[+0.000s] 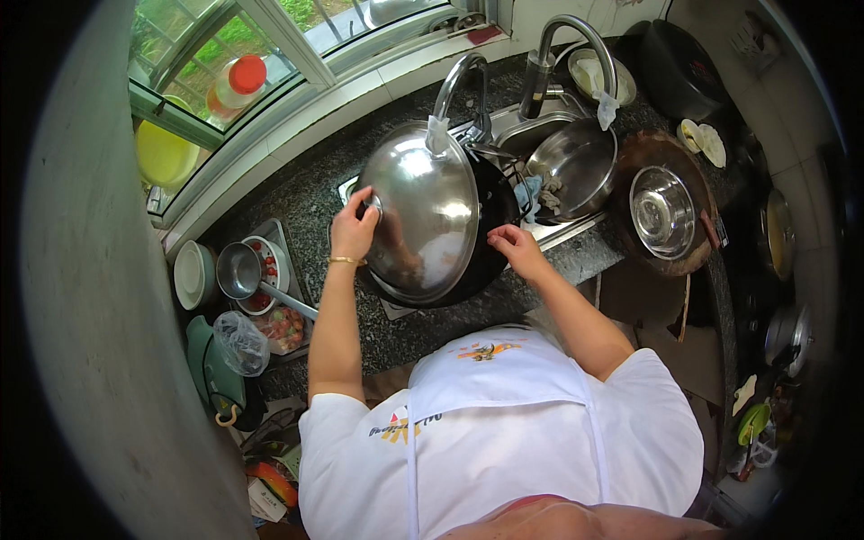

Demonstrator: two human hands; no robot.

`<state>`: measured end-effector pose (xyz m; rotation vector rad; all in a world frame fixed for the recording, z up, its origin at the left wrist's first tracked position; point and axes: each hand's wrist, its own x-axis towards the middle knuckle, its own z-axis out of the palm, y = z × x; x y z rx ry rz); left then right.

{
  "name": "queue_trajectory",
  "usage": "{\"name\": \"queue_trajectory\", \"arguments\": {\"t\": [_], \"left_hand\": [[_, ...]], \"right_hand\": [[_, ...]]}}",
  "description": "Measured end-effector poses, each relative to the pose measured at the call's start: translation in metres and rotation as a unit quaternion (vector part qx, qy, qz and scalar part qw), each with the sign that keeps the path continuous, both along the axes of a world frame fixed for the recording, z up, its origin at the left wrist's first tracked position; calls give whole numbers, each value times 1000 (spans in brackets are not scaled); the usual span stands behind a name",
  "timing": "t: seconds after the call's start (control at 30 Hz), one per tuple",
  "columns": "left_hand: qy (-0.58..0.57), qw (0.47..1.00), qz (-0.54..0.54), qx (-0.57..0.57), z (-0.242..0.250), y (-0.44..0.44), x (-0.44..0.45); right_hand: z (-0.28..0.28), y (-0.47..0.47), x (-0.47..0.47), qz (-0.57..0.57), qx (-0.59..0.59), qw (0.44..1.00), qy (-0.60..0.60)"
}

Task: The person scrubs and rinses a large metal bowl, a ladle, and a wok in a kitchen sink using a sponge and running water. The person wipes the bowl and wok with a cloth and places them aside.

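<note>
A large domed stainless-steel lid (pixel 425 223) lies tilted over a black wok (pixel 496 202), leaving part of its right side uncovered. My left hand (pixel 352 229) grips the knob (pixel 374 204) on the lid's left side. At the right edge of the wok is my right hand (pixel 520 250), with thumb and fingertips drawn together. Whether those fingers pinch the rim is not clear. A wire-like wok handle (pixel 524 196) sticks out towards the sink (pixel 574 233). The faucet spout (pixel 439 135) with a white wrapped tip hangs over the lid.
In the sink sits a steel pot (pixel 580 169) with rags (pixel 540 192) beside it. A steel bowl (pixel 663 212) rests on a round wooden board (pixel 698 165), near a knife (pixel 712 229). At left are a saucepan (pixel 239 270), a plastic bag (pixel 241 343) and strawberries (pixel 283 327).
</note>
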<state>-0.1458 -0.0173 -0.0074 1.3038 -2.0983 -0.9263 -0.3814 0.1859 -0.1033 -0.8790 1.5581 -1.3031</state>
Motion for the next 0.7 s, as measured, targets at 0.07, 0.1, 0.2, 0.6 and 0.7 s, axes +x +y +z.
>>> {"name": "queue_trajectory", "arguments": {"t": [0.07,0.1,0.2,0.6,0.7], "left_hand": [[-77,996,-30,-38,21,-6,-11],[-104,992,-49,-58,30,-6,-19],[-193,964,-121,-138,46,0,-48],[-89,949,-240,187,77,-1,-51],[-23,897,-405,177,107,22,19]], "right_hand": [[-1,1,-5,-8,2,1000,-28],[0,2,-6,-20,2,999,-26],[7,8,-13,-58,20,998,-15],[110,-15,-43,19,-289,773,564],[137,-32,-26,21,-268,770,579]]}}
